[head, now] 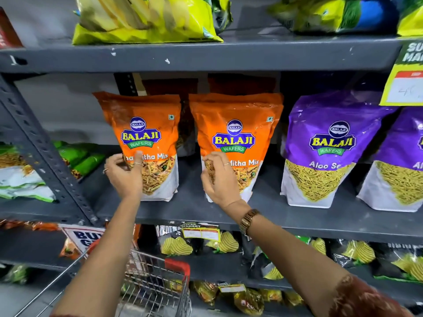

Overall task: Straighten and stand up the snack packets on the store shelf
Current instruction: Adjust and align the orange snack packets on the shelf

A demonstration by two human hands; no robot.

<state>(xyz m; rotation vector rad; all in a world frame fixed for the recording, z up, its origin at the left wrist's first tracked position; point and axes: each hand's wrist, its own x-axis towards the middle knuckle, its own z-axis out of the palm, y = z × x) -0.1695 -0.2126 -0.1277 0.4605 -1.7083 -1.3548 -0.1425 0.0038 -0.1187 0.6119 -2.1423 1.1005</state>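
Shopping cart [158, 277] sits nearest, low between my forearms, red handle toward the shelf.

Both my hands are up at the middle shelf [297, 216]. Left hand [124, 173] rests on the lower left face of the left orange packet [146, 143]; fingers loosely curled, thumb and forefinger touching the film, more a steadying touch than a firm grip. Right hand [218, 177] sits against the lower left edge of the right orange packet [235, 145], fingers half closed on that edge; whether it truly pinches the film or only presses it, I cannot tell.

Progress, as I judge it:
- Both orange packets stand upright side by side, faces forward, close together. The left one leans slightly; small squaring left.
- More orange packets [171, 88] stand behind them, mostly hidden.
- Purple packets [329, 147] to the right stand up, labels forward, the nearer one a touch tilted.
- Green packets [77, 156] in the left bay lie flat in a heap. Not yet stood up.
- Yellow bags [146, 19] on the top shelf lie slumped.

Middle bay nearly done; left bay and top shelf remain.
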